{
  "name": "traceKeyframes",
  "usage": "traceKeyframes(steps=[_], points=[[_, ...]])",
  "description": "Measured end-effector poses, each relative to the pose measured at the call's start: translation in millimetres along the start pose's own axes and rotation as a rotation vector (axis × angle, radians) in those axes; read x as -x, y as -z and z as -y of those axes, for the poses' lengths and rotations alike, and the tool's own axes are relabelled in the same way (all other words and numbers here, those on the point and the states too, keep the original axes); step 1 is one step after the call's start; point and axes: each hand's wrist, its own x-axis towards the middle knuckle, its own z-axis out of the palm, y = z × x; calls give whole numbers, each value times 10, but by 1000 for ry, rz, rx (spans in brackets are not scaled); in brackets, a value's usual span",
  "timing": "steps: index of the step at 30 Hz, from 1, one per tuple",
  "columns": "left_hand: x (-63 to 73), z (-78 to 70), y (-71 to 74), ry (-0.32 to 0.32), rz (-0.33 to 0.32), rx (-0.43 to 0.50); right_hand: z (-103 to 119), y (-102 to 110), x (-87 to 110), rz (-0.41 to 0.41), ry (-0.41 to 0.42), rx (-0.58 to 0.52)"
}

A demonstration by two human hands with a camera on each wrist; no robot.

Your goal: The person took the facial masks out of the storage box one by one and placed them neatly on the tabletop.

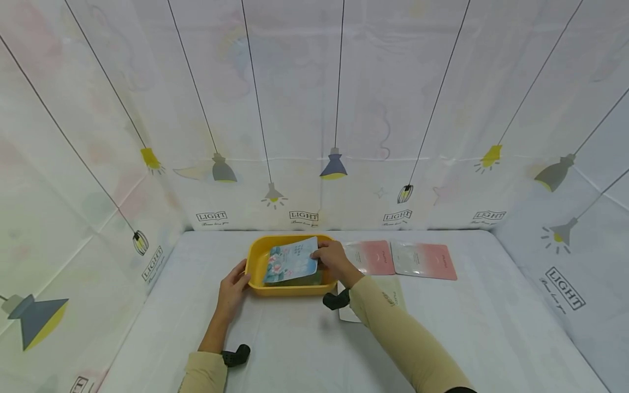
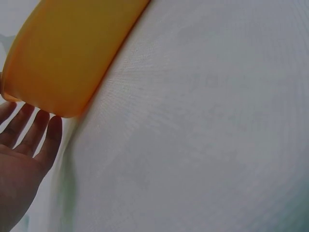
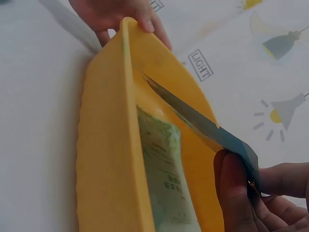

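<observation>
A yellow plastic basin (image 1: 290, 291) stands on the white-covered table. My left hand (image 1: 232, 289) holds its left end; in the right wrist view the left hand (image 3: 120, 17) has a digit over the rim. The left wrist view shows fingers (image 2: 50, 137) against the outer wall. My right hand (image 1: 336, 262) pinches the edge of a flat blue sachet with a floral print (image 1: 294, 259), tilted over the basin. Edge-on in the right wrist view, the sachet (image 3: 203, 123) sits between thumb and fingers. Under it, inside the basin, lies a green sachet (image 3: 164, 169), partly hidden.
Two pink-and-white sachets (image 1: 378, 257) (image 1: 425, 260) lie side by side right of the basin. Nearer, a pale yellow sachet (image 1: 398, 289) is partly covered by the right forearm. Printed white cloth (image 1: 304, 109) walls the table's back and sides.
</observation>
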Motion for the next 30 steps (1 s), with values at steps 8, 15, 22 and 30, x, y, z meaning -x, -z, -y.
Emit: traceKeyframes(steps=[8,15,22,30], points=[[11,-28,26,6,20,29,50,149,24,4,12,-5],[109,-229,23,30,37,49,78,346,58,31,25,-71],[38,-75,5,15,28,55,76,668,173,68,55,-63],[-6,10,-5,8,-7,16,66,1044,265,71,80,-70]])
